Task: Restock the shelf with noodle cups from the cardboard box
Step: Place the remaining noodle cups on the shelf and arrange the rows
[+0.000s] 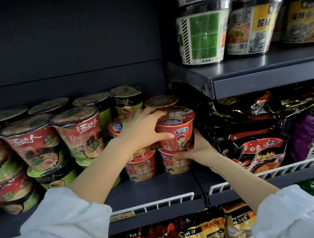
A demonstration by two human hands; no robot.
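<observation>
Far left of the dark shelf (158,190): red-and-green paper noodle cups with foil lids (79,132), stacked two high, several rows deep. Green-lidded ones sit behind them.

Next over, small red cups with yellow labels (140,169) on the shelf floor, two side by side at the front, more stacked on top and behind.

Left hand (143,128) is wrapped over the top and near side of the small red noodle cup with a blue logo and cartoon figure (176,131). Its fingers (152,113) are curled across the lid rim, thumb on the wall. The cup sits upright on top of the front right cup of the lower row, at the right end of this bay.

Right hand (195,145) cups the same cup from below and behind, fingers bent round its base. So both hands hold it and neither is spread flat.

Handling, my read: light, thin-walled and crushable, with a slick shrink film. Grip the stiff top rim and the base, not mid-wall. A stacked cup tips easily, so seat it square on the lid below before letting go.

Right of the cup: crinkly black, red and purple noodle bags (261,142) behind a white wire rail (286,169). Above them, large green and yellow noodle tubs (202,37) on a higher grey shelf. More bags on the shelf below.

The cardboard box isn't in view.
</observation>
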